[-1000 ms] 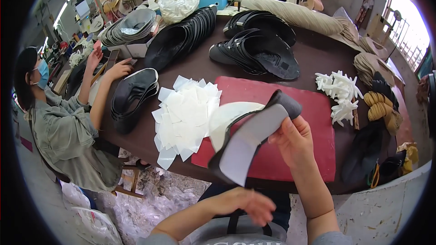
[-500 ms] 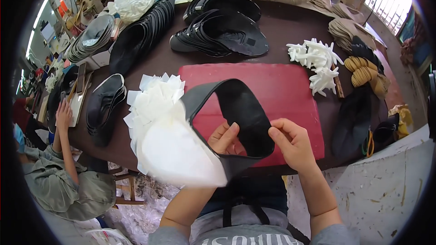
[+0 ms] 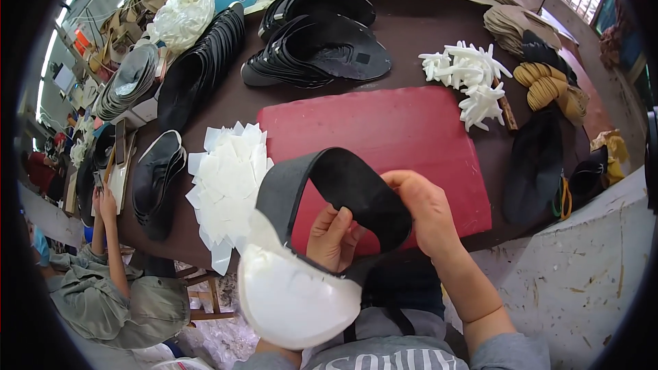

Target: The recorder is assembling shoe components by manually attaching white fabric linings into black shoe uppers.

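A black shoe upper (image 3: 356, 175) with a white toe lining (image 3: 301, 294) is held up over the table's near edge, bent into an open loop. Inside the loop shows my left hand (image 3: 334, 236), its thumb pressed to its fingers on the black band. At the loop's right side my right hand (image 3: 426, 209) grips the upper's edge; its fingertips are partly hidden. Left of the upper lies a heap of thin white pieces (image 3: 233, 178). Beneath and beyond it is a red mat (image 3: 363, 120).
Stacks of black uppers (image 3: 312, 51) stand at the back of the brown table (image 3: 411, 27). White twisted pieces (image 3: 469, 82) lie at right, near tan bundles (image 3: 545, 85). Another black upper (image 3: 159, 181) is at left. A co-worker's hands (image 3: 104, 199) work at the far left.
The upper has turned and come lower and nearer to me, its white toe now facing up. My right hand has shifted from pinching the outer edge to a grip higher on the loop.
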A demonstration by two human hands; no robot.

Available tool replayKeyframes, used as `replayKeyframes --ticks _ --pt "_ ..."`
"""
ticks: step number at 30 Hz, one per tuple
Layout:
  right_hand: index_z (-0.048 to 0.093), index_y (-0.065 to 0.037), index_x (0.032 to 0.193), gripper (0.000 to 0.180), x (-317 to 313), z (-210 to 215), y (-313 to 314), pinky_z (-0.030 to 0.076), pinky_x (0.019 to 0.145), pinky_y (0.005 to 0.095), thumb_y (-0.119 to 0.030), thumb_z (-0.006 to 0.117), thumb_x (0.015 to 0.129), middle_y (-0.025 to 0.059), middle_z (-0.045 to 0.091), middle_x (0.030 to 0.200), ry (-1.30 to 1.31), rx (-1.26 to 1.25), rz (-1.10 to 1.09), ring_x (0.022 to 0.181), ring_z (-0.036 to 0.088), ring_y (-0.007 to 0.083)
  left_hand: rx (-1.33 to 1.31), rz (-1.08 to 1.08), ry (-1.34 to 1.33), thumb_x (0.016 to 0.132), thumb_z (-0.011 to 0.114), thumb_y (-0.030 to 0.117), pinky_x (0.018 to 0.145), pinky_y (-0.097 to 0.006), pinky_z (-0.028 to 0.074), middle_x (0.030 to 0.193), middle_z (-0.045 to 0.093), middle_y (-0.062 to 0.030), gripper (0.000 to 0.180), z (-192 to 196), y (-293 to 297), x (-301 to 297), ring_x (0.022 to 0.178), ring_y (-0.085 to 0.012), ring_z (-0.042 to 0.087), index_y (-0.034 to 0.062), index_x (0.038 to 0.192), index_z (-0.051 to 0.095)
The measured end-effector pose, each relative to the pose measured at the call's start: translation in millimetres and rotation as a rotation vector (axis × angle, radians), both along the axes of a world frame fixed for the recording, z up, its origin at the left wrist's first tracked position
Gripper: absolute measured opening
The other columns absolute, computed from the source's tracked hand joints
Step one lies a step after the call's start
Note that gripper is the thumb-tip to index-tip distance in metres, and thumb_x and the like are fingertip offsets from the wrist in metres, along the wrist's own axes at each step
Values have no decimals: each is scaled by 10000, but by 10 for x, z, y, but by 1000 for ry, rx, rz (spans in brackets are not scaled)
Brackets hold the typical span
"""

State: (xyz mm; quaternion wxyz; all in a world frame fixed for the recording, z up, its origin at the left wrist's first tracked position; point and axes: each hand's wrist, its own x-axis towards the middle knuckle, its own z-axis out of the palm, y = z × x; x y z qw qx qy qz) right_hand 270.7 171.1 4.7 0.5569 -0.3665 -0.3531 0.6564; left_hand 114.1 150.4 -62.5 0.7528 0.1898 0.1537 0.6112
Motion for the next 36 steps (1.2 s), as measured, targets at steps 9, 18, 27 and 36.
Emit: replayKeyframes --ticks 9,18,27,36 --pt "654 9 806 173 347 55 73 401 677 189 -92 551 901 13 619 759 -234 123 6 724 512 70 144 51 282 980 549 123 886 -350 549 1055 662 -131 204 -30 96 269 938 -223 652 11 1141 600" --pt "667 -6 1011 165 1564 102 804 509 714 267 -102 611 890 65 669 944 -1075 362 -576 740 600 153 384 1086 1956 886 627 83 598 -267 468 810 648 -64 96 574 868 -417 620 -141 554 18 950 657" --pt "632 -21 895 108 1931 -326 1418 491 712 273 -81 656 809 63 665 884 -1492 530 -498 765 603 152 1223 633 2195 759 723 120 779 -315 405 1100 637 -15 320 448 386 301 910 -170 562 91 1076 688" --pt "614 -22 893 99 2121 -214 1320 497 718 212 -81 666 833 91 661 914 -606 61 -24 850 622 144 1039 779 1936 752 699 20 843 -367 480 1068 687 -32 361 784 742 211 878 -245 626 57 1110 674"
